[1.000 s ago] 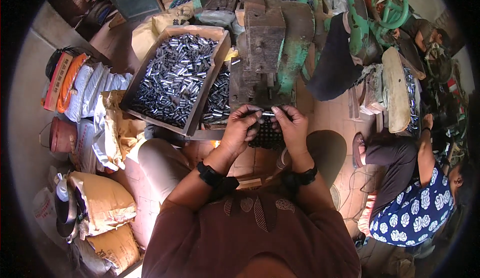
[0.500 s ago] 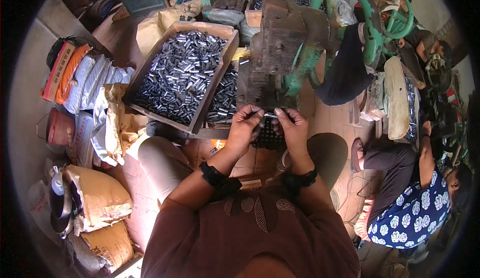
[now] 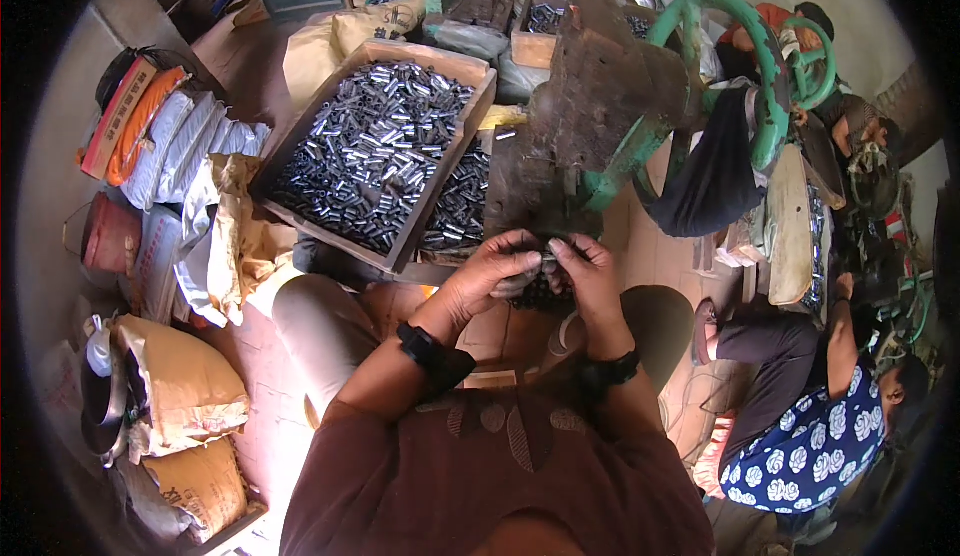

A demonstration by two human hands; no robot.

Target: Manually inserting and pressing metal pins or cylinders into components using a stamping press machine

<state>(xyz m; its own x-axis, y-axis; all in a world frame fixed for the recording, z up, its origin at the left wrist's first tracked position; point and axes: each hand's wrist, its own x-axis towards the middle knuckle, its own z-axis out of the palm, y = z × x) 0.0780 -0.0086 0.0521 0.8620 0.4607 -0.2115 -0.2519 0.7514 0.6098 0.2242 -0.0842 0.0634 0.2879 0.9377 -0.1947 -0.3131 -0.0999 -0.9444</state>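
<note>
My left hand (image 3: pixel 497 266) and my right hand (image 3: pixel 588 268) meet fingertip to fingertip, just in front of a dark, worn metal press (image 3: pixel 610 76). Both are closed in a pinch on a small metal piece (image 3: pixel 546 255), mostly covered by the fingers. Under the hands is a dark surface dotted with holes (image 3: pixel 545 296), partly hidden. To the left of the press stands a wooden tray (image 3: pixel 447 166) heaped with small shiny metal tubes (image 3: pixel 385 141). More such tubes (image 3: pixel 462 196) lie in the space between tray and press.
A green handwheel (image 3: pixel 775 96) with a black cloth (image 3: pixel 712 191) hanging by it rises at the right. Paper sacks (image 3: pixel 190 386) and a red bucket (image 3: pixel 108 233) line the left side. At the right sits a person in a flowered top (image 3: pixel 815 456); another works behind the wheel.
The view has shifted slightly, so the press appears farther right. My hands are a little lower and farther from the press, with the fingers drawn closer together around the small piece.
</note>
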